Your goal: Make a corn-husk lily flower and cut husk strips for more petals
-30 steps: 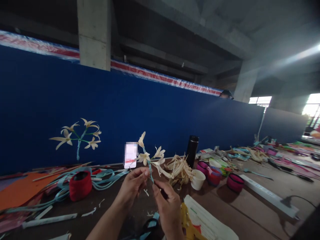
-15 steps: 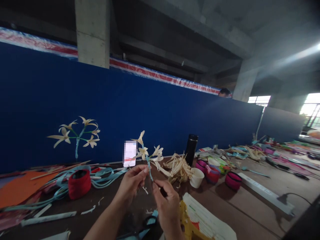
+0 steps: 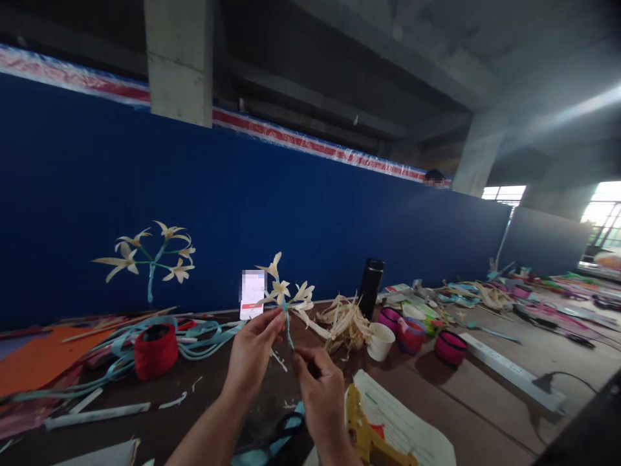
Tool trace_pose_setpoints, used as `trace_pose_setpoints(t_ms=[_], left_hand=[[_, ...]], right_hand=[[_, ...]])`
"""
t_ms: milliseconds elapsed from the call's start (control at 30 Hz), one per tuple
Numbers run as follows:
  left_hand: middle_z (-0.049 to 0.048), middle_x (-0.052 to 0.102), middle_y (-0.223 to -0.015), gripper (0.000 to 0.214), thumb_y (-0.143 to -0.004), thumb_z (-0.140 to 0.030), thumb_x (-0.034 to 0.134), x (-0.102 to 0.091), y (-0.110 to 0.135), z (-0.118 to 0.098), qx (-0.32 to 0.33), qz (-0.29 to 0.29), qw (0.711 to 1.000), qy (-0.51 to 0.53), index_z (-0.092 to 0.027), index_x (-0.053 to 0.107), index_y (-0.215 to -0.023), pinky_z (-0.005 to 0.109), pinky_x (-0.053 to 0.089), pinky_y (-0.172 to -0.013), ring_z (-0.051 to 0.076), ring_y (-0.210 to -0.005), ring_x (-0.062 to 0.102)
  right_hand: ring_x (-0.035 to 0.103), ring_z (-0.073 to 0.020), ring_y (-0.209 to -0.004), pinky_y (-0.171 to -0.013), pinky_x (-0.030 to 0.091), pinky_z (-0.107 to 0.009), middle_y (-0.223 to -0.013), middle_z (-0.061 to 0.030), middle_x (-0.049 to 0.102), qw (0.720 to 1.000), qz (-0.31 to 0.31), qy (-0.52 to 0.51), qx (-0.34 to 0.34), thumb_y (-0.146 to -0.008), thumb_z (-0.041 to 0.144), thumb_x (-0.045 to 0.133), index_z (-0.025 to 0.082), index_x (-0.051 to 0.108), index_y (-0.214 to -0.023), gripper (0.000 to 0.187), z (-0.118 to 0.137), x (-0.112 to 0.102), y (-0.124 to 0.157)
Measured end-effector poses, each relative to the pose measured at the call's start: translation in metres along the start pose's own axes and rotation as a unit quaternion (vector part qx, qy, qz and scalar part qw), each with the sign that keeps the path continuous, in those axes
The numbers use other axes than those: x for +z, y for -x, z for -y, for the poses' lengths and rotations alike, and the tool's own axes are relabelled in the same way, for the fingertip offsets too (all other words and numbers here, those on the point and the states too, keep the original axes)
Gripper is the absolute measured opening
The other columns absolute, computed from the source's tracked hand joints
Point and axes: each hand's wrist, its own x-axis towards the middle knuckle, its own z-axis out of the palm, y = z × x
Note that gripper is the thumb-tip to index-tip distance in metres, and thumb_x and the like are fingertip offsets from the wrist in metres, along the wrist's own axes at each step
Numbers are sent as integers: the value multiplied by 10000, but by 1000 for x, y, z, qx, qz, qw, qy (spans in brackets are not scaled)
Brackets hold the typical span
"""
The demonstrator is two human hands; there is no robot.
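Between my hands stands a handmade flower stem [image 3: 290, 329], wrapped in light blue, with several cream flowers [image 3: 281, 292] at its top. My left hand [image 3: 256, 353] pinches the stem just below the blossoms. Lower down, my right hand [image 3: 317, 378] has thumb and fingers closed on the stem's bottom end. Dried cream husks [image 3: 345, 327] lie in a heap just behind, to the right. Beyond my left hand a lit phone [image 3: 253, 299] leans upright against the blue partition. A finished-looking spray of similar flowers [image 3: 151, 265] stands at the left.
A red tape roll [image 3: 155, 353] and light blue strips [image 3: 208, 340] lie left. A yellow glue gun [image 3: 361, 427] rests by a paper sheet [image 3: 402, 414] near my right wrist. A white cup [image 3: 380, 342], black flask [image 3: 371, 288] and power strip [image 3: 509, 370] stand farther right.
Both hands keep their hold on the flower stem. The left hand sits slightly higher along it, and the blossoms have shifted very little.
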Motion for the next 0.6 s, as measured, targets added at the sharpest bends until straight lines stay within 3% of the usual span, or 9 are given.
trace_pose_setpoints(t_ms=[200,333,600], left_hand=[[10,646,-669,453,-566,-414,785,-3,-5,5,-14,0,999,50,-146,719,-925,198,351,-518,66,-528,453],[-41,530,-539,377,-614,-419,751,-5,-6,5,-2,21,999,25,-154,722,-879,200,303,-494,64,-501,387],[-48,446,-519,318,-622,-453,729,-4,-5,1,53,41,998,13,-145,692,-693,213,288,-535,76,-534,345]], right_hand=[[605,-159,-622,-549,462,-207,-694,-29,685,1000,2,-4,-6,-770,323,597,183,727,-797,192,0,0,1],[610,-166,-645,-591,464,-215,-728,-33,692,1000,11,5,-6,-777,345,592,184,725,-818,213,-4,-1,2],[608,-181,-636,-596,471,-229,-720,-33,695,1000,15,4,-16,-747,414,632,189,728,-840,262,-10,-1,-1]])
